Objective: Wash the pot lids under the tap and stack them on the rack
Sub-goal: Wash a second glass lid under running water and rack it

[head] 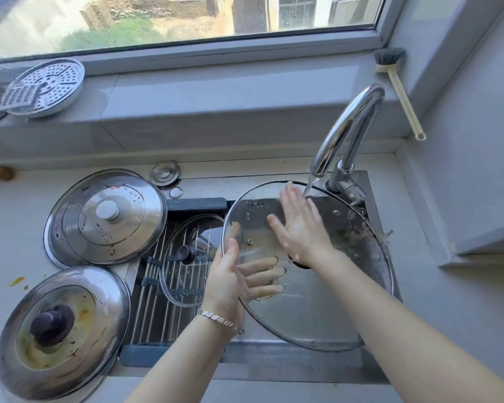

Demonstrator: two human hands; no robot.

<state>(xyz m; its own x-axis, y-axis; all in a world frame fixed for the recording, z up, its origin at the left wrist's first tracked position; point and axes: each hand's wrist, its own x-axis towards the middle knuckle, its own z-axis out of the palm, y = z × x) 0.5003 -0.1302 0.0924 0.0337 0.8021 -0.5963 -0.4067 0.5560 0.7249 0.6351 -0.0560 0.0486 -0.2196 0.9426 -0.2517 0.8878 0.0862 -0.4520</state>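
Observation:
A large glass pot lid (317, 312) is tilted over the sink, underside up, under the running tap (346, 132). My left hand (230, 277) grips its left rim, fingers showing through the glass. My right hand (300, 228) lies flat and open on the lid's inner face, in the water stream. A smaller glass lid (184, 274) with a dark knob lies on the roll-up rack (152, 309) over the sink's left part. Two steel lids sit on the counter at left: one with a white knob (105, 216), one dirty with a dark knob (61, 330).
A steamer plate (50, 85) with a small grater leans on the window sill at the left. A dish brush (399, 91) stands in the right corner. A sink strainer cap (165, 173) lies behind the rack. Food specks (16, 282) mark the counter.

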